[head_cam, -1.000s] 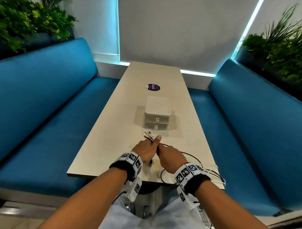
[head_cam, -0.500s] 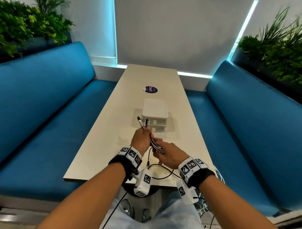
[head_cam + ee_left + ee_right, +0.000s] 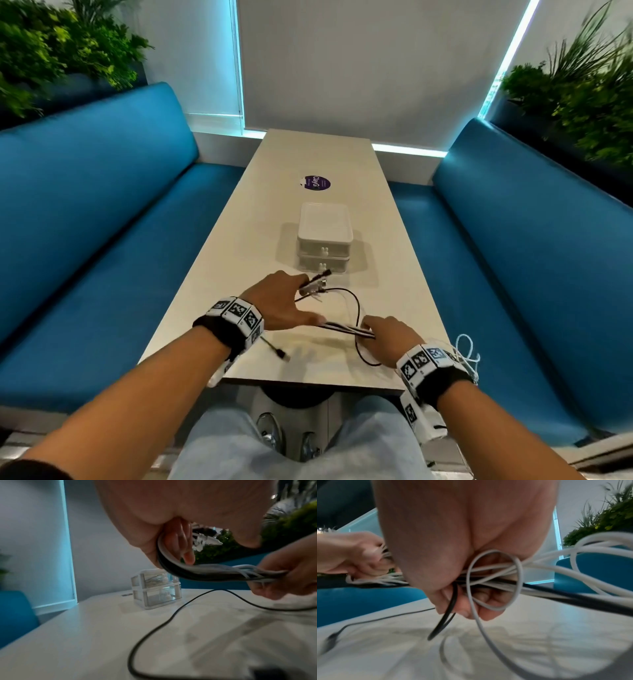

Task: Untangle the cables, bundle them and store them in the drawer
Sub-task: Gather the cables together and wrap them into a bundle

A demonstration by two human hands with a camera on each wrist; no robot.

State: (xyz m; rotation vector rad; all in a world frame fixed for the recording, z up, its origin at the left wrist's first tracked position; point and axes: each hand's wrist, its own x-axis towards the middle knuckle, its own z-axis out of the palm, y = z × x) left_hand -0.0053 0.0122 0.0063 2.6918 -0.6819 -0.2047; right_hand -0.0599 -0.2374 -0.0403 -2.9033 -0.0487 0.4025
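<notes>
A bunch of black and white cables [image 3: 346,329] stretches between my two hands above the near end of the table. My left hand [image 3: 286,303] grips one end, with the plugs [image 3: 317,282] sticking out past its fingers. My right hand [image 3: 385,337] grips the other end; in the right wrist view white and black cables [image 3: 488,580] run through its curled fingers [image 3: 486,599]. A black loop [image 3: 359,356] hangs down to the table. A small white two-drawer box [image 3: 323,240] stands mid-table beyond the hands, both drawers closed.
A loose black plug end [image 3: 279,353] lies near the table's front edge. White cable loops [image 3: 467,353] hang off the right table edge [image 3: 442,339]. A purple sticker [image 3: 317,182] sits beyond the box. Blue benches [image 3: 102,222] flank the table, with plants behind them.
My hands have dropped lower and moved apart, drawing the cable bunch out sideways between them. The plug ends now point to the right, toward the drawer box.
</notes>
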